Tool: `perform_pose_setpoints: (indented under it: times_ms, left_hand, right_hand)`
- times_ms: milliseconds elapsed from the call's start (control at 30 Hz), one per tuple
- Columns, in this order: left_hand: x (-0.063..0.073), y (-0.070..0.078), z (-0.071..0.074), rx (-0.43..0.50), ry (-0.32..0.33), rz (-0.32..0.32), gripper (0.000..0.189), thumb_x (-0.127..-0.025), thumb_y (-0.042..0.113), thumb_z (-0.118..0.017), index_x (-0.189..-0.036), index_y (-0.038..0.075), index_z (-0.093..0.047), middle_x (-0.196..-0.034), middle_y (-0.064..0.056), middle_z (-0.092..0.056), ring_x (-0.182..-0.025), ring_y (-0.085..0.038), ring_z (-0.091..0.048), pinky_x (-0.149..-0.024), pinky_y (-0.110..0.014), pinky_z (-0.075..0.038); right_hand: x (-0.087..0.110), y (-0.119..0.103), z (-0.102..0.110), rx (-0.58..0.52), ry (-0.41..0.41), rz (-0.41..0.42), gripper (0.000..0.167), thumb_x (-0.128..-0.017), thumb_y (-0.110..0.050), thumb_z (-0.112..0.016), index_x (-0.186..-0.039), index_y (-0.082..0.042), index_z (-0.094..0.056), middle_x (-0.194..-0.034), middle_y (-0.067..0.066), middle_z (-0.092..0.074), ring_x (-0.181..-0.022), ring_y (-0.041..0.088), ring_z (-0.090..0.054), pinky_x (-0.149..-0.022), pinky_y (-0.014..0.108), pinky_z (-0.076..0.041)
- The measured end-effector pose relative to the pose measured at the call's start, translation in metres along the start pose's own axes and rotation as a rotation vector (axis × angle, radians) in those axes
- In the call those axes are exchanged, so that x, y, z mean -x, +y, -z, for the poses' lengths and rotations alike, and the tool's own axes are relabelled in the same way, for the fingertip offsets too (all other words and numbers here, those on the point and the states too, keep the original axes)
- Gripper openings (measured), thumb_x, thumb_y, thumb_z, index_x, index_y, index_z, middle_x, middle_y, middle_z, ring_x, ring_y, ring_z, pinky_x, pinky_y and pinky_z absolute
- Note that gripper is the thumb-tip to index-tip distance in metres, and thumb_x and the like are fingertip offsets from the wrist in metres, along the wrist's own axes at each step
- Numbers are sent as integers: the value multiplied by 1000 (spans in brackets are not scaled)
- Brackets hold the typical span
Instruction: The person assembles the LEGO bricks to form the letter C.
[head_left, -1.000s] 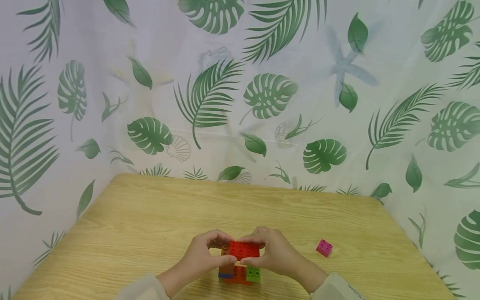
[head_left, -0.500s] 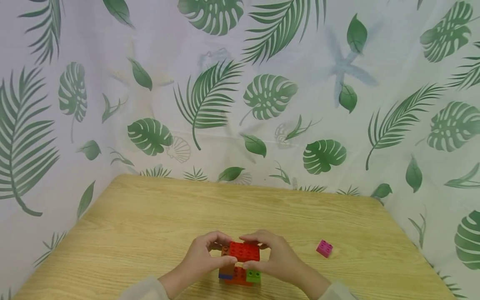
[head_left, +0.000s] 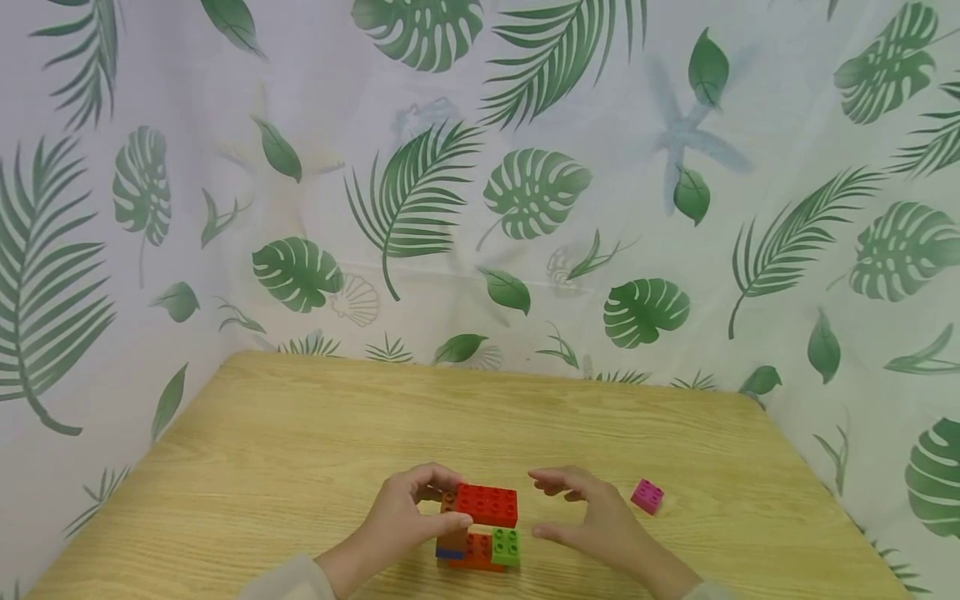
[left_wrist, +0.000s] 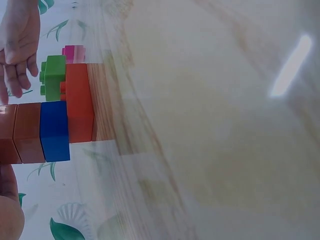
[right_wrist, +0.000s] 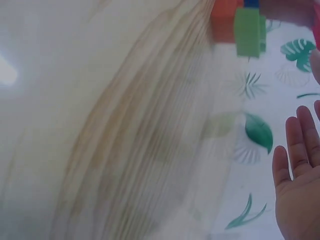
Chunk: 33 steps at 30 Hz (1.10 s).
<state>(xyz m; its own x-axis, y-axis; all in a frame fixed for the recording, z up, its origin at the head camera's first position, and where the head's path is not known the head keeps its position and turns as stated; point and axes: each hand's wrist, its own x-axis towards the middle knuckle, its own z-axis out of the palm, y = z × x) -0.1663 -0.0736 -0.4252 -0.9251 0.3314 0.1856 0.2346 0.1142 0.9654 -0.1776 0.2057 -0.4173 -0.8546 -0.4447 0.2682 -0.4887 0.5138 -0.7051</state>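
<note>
A structure of toy building bricks stands near the table's front. Its top is a red brick (head_left: 487, 502), overhanging to the right from a column of brown bricks (left_wrist: 29, 132) and a blue brick (left_wrist: 55, 131). Below is an orange-red base brick (left_wrist: 80, 102) bearing a green brick (head_left: 506, 546) on its right; a gap separates green and top red. My left hand (head_left: 408, 512) grips the structure's upper left, thumb in front and fingers behind. My right hand (head_left: 588, 517) holds nothing, its fingers spread apart to the right of the red brick.
A loose pink brick (head_left: 647, 497) lies on the wood-grain table (head_left: 300, 433), to the right of my right hand. A white curtain (head_left: 450, 275) printed with green leaves hangs behind and beside the table.
My right hand has let go of the red top brick and moved right, its fingers opening. My left hand keeps its grip, and the bricks stay in place.
</note>
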Motion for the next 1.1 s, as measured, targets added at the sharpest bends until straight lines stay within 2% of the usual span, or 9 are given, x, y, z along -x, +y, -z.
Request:
perform_pose_setpoints:
  times_ms: [133,267,400,567,833,1100]
  left_hand:
    - [0,0,0,2,-3,8,34,-79,20,-80,-105,5,-66,-102,-4,-65,-93,-21,-61,-83,-34,-50]
    - [0,0,0,1,-3,0,34,-79,20,-80,-105,5,-66,-102,-4,-66,-94,-22,-61,-84,-34,-50]
    - [-1,-1,0,-2,0,-11,33,-78,19,-80,-105,5,-66,-101,-4,-66,-93,-22,-62,-84,-32,-50]
    - [-1,-2,0,-6,1,-10,33,-78,19,-81,-104,5,-66,-100,-3,-66,-93,-21,-62,-84,-32,-50]
    - [-1,-1,0,-12,-2,-15,33,-78,19,-80,-104,5,-66,-100,-3,-66,-92,-21,-62,-84,-32,-50]
    - [-2,-3,1,-3,-6,-28,33,-78,19,-80,-105,5,-66,-101,-3,-66,-92,-19,-62,-84,-31,-50]
  right_hand:
    - [6,18,9,52,51,-46,52,-76,-25,-81,-124,-17,-61,-112,2,-64,-99,20,-59,-82,47,-49]
    - [10,37,23,97,107,-83,54,-76,-28,-81,-124,-17,-62,-114,1,-64,-101,17,-58,-84,46,-48]
    - [15,56,37,165,171,-90,52,-77,-29,-80,-123,-12,-62,-113,4,-65,-99,19,-58,-81,41,-49]
    - [20,77,51,236,215,-134,53,-77,-29,-80,-123,-8,-62,-112,7,-65,-100,25,-58,-81,43,-51]
    - [25,91,65,267,195,-250,61,-78,-32,-80,-127,-3,-58,-120,18,-60,-106,36,-55,-87,55,-45]
    - [33,99,71,266,147,-368,69,-78,-36,-79,-130,1,-53,-119,24,-59,-106,40,-55,-86,53,-47]
